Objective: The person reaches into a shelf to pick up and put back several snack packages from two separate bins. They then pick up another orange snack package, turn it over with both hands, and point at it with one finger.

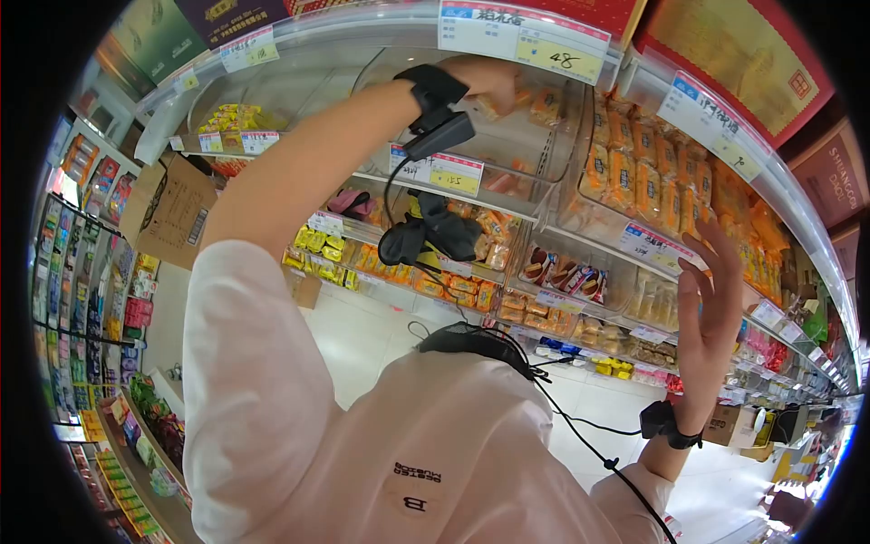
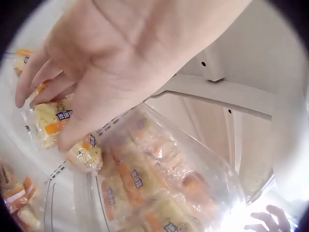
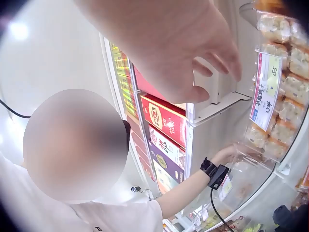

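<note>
My left hand (image 1: 489,82) reaches into a clear shelf bin, partly hidden behind a price tag. In the left wrist view, its fingers and thumb grip a wrapped pastry (image 2: 52,123) in clear film with an orange and blue label. A second wrapped pastry (image 2: 87,153) lies right at the thumb tip. Another wrapped pastry (image 1: 546,106) sits beside the hand in the bin. My right hand (image 1: 711,290) is raised in front of the shelves on the right, fingers loosely bent. In the right wrist view nothing lies between its fingers (image 3: 231,63).
Right of the left hand, a bin holds rows of orange-wrapped pastries (image 1: 648,172). Tilted price tags (image 1: 526,43) line the shelf fronts. Red gift boxes (image 3: 164,121) stand on the upper shelf. A cardboard box (image 1: 172,208) is at the left. Cables (image 1: 580,422) hang across the body.
</note>
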A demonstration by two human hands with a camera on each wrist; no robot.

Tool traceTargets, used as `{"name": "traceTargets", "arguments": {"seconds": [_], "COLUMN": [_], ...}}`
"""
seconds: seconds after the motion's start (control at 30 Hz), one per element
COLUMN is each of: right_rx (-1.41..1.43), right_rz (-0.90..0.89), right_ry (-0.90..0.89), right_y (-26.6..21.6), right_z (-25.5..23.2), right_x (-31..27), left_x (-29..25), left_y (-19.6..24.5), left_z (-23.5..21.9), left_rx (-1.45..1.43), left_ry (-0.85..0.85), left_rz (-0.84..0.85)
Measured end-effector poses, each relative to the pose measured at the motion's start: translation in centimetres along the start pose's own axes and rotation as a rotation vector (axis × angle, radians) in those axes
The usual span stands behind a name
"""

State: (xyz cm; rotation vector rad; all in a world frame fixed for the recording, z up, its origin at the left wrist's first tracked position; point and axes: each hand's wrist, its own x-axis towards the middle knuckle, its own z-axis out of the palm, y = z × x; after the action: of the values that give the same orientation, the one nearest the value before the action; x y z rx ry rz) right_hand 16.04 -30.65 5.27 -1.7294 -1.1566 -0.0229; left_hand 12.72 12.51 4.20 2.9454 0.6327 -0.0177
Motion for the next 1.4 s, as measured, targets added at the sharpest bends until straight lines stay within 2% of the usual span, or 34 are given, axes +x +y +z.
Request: {"name": "traceTargets", "arguments": {"seconds": [0.07,0.13,0.2,0.27,0.4,0.43,0.53,0.57,0.6,0.63,0.77,0.83,0.9,1.0,1.03,1.13,1.17,1.23,1.33,1.4], "right_rx": [0.021,0.043,0.071,0.097,0.116,0.141,0.284,0.293,0.338,0.382,0.306,0.273,0.338,0.314,0.188,-0.095,-0.176,-0.339,-0.410,-0.495], "right_rz": [-0.003,-0.035,-0.058,-0.066,-0.099,-0.126,-0.125,-0.114,-0.109,-0.099,-0.149,-0.178,-0.093,0.044,-0.027,0.000,0.018,0.059,0.006,-0.043], "right_ry": [-0.013,-0.024,-0.035,-0.062,-0.098,-0.107,-0.102,-0.115,-0.185,-0.246,-0.429,-0.424,-0.429,-0.338,-0.256,-0.042,0.007,0.109,0.246,0.272], "right_y": [-0.1,-0.1,-0.3,-0.7,-0.8,-0.8,-2.2,-2.5,-2.8,-2.9,-2.4,-1.7,-1.5,-2.6,-2.6,-2.1,-2.0,-1.5,0.2,1.8], "right_z": [0.1,0.2,0.5,1.0,2.9,3.4,5.1,5.4,5.4,5.2,3.6,2.8,2.2,-0.2,-0.8,-2.7,-3.0,-3.4,-2.9,-2.9], "right_x": [0.1,0.3,0.8,1.4,2.9,3.3,4.1,4.2,4.4,4.4,4.2,3.3,2.1,0.5,0.2,-0.7,-0.6,0.3,2.3,3.6], "left_x": [0.5,-5.2,-11.2,-16.0,-21.0,-21.7,-23.7,-24.4,-24.7,-24.9,-24.7,-24.1,-23.5,-23.0,-22.9,-21.1,-20.5,-18.9,-17.8,-17.6], "left_y": [-3.1,-0.1,1.3,3.0,6.0,6.5,8.0,8.0,8.1,9.0,11.1,11.3,11.4,11.7,11.2,10.0,9.8,9.7,9.6,9.5], "left_z": [2.0,-1.8,-3.2,-3.8,-3.4,-3.2,-2.9,-3.1,-3.2,-3.3,-2.0,-1.7,-1.4,-1.2,-1.0,0.2,0.7,2.1,3.6,4.0], "left_rx": [0.084,-0.094,-0.226,-0.290,-0.540,-0.595,-0.607,-0.574,-0.473,-0.514,-0.624,-0.617,-0.598,-0.576,-0.523,-0.415,-0.355,-0.216,-0.044,-0.008], "left_ry": [0.252,0.082,0.191,0.364,0.614,0.630,0.637,0.540,0.518,0.468,0.374,0.344,0.342,0.459,0.488,0.618,0.600,0.632,0.666,0.673], "left_rz": [0.277,0.102,0.006,0.020,-0.013,-0.016,0.083,0.119,0.231,0.251,0.420,0.524,0.606,0.514,0.477,0.389,0.333,0.313,0.331,0.338]}}
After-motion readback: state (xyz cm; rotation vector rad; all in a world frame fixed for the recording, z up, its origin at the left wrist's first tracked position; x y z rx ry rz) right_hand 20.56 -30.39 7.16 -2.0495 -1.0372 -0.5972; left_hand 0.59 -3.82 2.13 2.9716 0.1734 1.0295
